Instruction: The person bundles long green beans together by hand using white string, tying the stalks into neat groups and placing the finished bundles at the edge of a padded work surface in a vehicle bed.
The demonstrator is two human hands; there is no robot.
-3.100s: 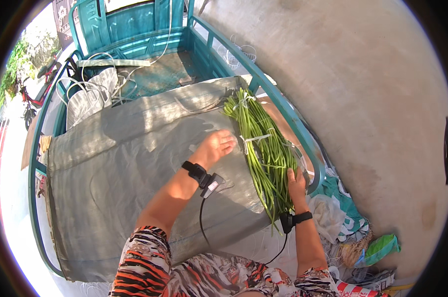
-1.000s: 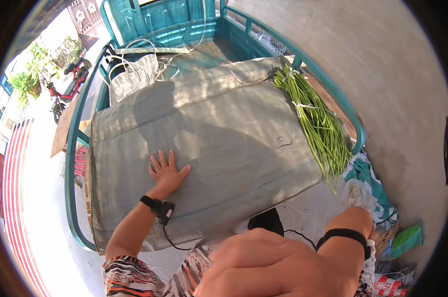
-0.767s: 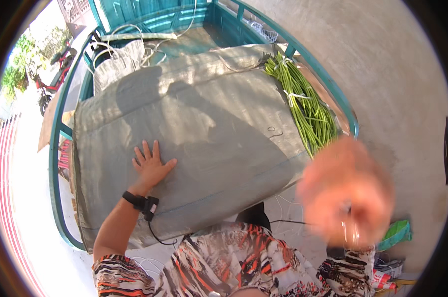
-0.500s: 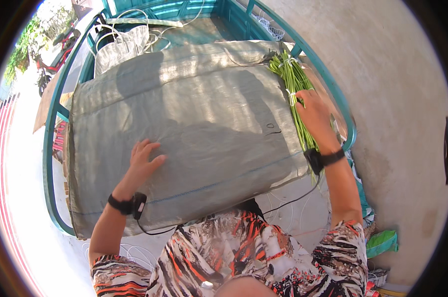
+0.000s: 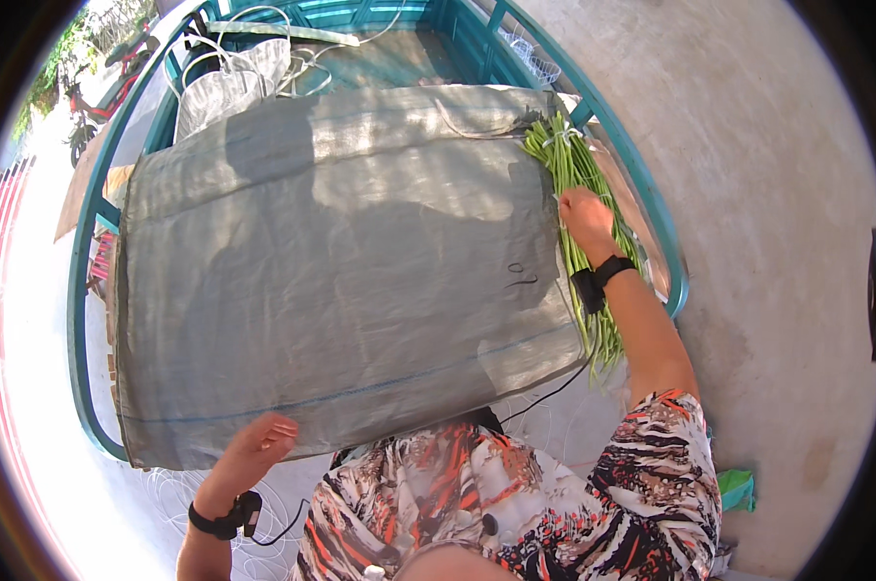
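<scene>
Though flat earlier, left hand [image 5: 261,442] loosely curled

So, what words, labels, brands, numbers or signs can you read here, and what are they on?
No words, brands or numbers that I can read out.
Sheet: one dark mark, a small loop and a curved stroke; I can't tell if it is writing.
Left wrist box: a pale patch, too small to read.
Stalks under the right hand: no label that I can see.

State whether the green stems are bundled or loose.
Bundled: a white tie wraps the green stems near their far end, beyond the right hand.
</scene>
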